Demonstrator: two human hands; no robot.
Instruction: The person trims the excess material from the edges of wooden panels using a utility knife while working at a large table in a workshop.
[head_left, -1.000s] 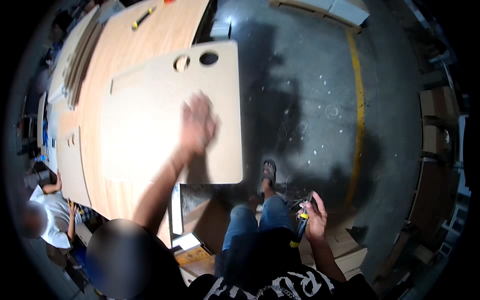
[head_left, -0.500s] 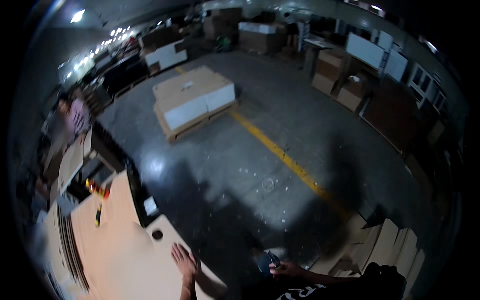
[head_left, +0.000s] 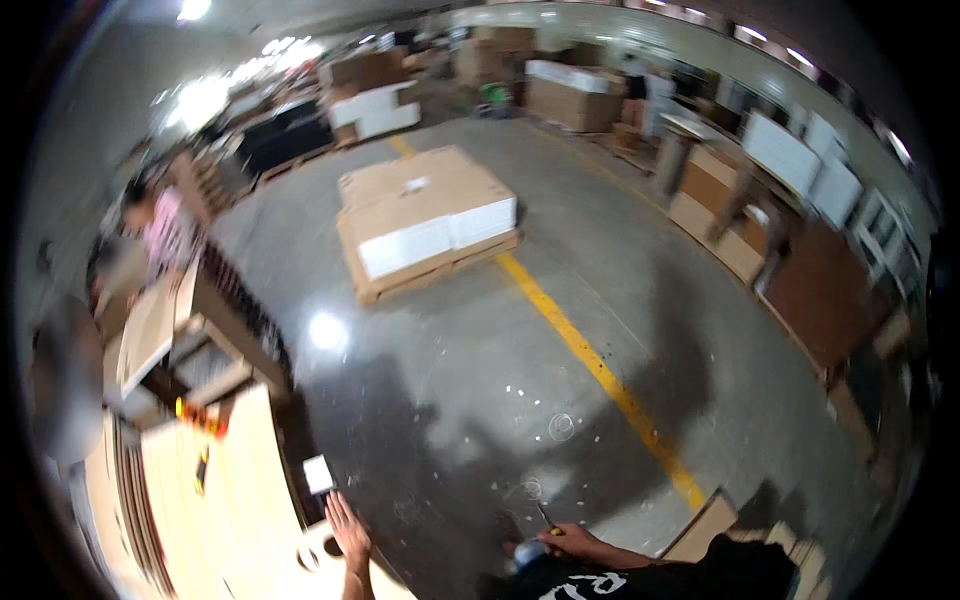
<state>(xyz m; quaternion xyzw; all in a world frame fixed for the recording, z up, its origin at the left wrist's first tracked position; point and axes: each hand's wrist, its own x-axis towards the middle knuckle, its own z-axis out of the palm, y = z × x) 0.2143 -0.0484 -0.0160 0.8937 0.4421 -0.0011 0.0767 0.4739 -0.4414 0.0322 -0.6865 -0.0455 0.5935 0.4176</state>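
Observation:
My left hand (head_left: 349,532) lies flat with fingers stretched out, next to a round hole in a pale board (head_left: 388,582) at the lower left. Its fingertips reach toward the far end of this board. In my right hand (head_left: 573,541), in front of my body, is a slim utility knife (head_left: 549,519) with a dark tip and a bit of yellow; the fingers are closed around it and hide most of the handle. A second knife, yellow and black (head_left: 202,470), rests on the light wooden boards (head_left: 240,465) to the left.
An orange-and-yellow tool (head_left: 201,417) lies on the boards' far edge. A person in pink (head_left: 168,232) stands at a cardboard-topped bench (head_left: 150,335). A pallet stack of white panels under cardboard (head_left: 425,195) stands ahead. Cardboard pieces (head_left: 700,530) lean at the lower right.
The view has shifted and brightened. My left hand has moved farther along the pale board, from below the hole to beside it. The right hand still holds the knife, its tip pointing up.

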